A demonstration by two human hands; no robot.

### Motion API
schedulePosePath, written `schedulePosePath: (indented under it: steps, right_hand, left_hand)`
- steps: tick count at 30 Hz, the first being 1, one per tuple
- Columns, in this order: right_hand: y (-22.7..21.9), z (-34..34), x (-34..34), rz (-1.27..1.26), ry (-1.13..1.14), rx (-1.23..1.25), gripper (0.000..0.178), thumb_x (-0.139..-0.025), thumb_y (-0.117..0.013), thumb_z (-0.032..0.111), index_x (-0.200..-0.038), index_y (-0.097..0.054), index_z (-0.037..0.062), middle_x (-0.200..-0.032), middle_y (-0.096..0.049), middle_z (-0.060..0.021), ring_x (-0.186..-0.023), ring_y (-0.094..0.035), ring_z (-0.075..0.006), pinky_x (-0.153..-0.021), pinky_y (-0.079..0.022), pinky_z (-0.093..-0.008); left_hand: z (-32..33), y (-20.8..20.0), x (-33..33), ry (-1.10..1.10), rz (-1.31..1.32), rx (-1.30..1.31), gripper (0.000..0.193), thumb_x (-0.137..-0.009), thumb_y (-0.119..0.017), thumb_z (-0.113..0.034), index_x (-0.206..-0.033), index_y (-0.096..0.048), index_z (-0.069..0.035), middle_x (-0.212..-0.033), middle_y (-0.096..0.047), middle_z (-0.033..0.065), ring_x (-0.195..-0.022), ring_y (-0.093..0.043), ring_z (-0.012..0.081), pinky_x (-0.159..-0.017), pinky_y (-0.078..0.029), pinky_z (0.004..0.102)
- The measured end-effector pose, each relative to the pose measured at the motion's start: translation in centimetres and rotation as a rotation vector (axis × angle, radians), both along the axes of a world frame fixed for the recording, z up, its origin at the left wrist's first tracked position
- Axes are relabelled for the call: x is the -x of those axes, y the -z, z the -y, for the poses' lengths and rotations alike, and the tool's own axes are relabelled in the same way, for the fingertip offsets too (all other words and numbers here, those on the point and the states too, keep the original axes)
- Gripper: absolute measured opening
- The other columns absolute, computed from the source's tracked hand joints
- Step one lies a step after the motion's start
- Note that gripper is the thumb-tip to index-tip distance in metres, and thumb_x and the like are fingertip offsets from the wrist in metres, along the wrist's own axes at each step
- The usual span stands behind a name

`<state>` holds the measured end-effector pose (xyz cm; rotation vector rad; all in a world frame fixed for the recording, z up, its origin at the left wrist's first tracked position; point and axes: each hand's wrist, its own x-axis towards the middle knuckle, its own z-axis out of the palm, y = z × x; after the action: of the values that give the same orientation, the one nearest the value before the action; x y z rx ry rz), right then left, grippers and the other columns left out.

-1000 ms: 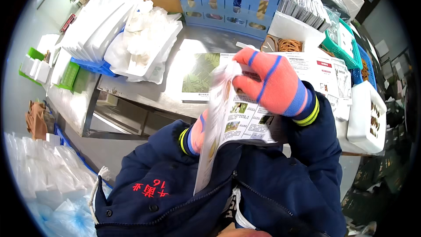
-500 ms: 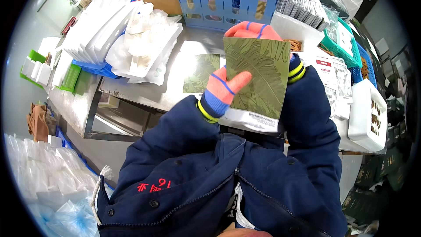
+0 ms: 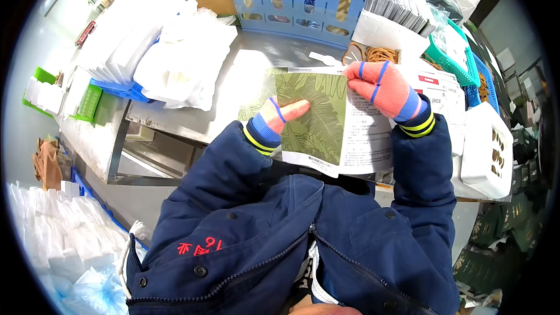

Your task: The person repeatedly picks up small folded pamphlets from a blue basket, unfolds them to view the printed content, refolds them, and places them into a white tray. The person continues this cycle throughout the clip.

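Observation:
Both hands wear orange knit gloves with blue bands. My left hand [image 3: 270, 118] grips the left side of a green leaf-patterned sheet [image 3: 318, 131], its thumb lying across the front; the other fingers are hidden behind. My right hand [image 3: 382, 88] is closed at the sheet's upper right corner, fingertips pinched together; which layer they pinch, I cannot tell. A white page [image 3: 368, 137] with printed text shows to the right of the green sheet, below the right hand. Another green leaf-patterned piece [image 3: 252, 99] lies on the metal table [image 3: 219, 118], left of the left hand.
A blue slotted crate [image 3: 297, 9] stands at the table's back. Brown cord [image 3: 382, 54] and a box of upright cards [image 3: 388, 30] are at back right, near a teal basket [image 3: 457, 61] and a white foam box [image 3: 489, 154]. White plastic bags [image 3: 186, 61] lie left.
My right hand has come from behind the sheet's top to its upper right corner, nearer me. The green sheet has shifted left and lower, and the text page now shows beside it.

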<state>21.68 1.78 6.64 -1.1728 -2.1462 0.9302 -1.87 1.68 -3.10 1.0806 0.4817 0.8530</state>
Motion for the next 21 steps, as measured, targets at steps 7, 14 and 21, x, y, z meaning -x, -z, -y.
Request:
schedulePosePath:
  steps: [7, 14, 21]
  right_hand:
    - [-1.1, 1.5, -0.2, -0.062, 0.014, 0.0, 0.014, -0.081, -0.057, 0.013, -0.087, -0.057, 0.0002, -0.065, -0.053, -0.0025, -0.061, -0.047, -0.006, -0.057, -0.041, -0.0236]
    - [-0.6, 1.1, 3.3, -0.335, 0.144, -0.279, 0.007, -0.079, -0.053, 0.005, -0.084, -0.056, 0.0015, -0.07, -0.055, -0.0105, -0.065, -0.054, -0.0204, -0.061, -0.043, -0.0289]
    - [2.2, 0.0, 5.7, 0.054, 0.45, -0.71, 0.004, -0.074, -0.054, 0.008, -0.074, -0.052, 0.004, -0.066, -0.054, -0.0157, -0.064, -0.055, -0.0352, -0.056, -0.043, -0.04]
  left_hand:
    - [-1.4, -0.7, 0.9, 0.056, 0.072, -0.001, 0.049, -0.08, -0.058, -0.017, -0.124, -0.044, -0.001, -0.112, -0.056, 0.0096, -0.099, -0.056, 0.0182, -0.085, -0.045, 0.0322]
    - [-0.3, 0.0, -5.3, 0.04, 0.335, 0.154, 0.046, -0.089, -0.049, -0.018, -0.131, -0.036, -0.004, -0.119, -0.051, 0.0079, -0.105, -0.053, 0.0174, -0.089, -0.043, 0.0293]
    - [1.9, -0.2, -4.5, 0.086, 0.463, 0.488, 0.053, -0.093, -0.037, -0.04, -0.133, -0.034, -0.005, -0.127, -0.046, 0.0139, -0.113, -0.048, 0.0269, -0.096, -0.039, 0.0389]
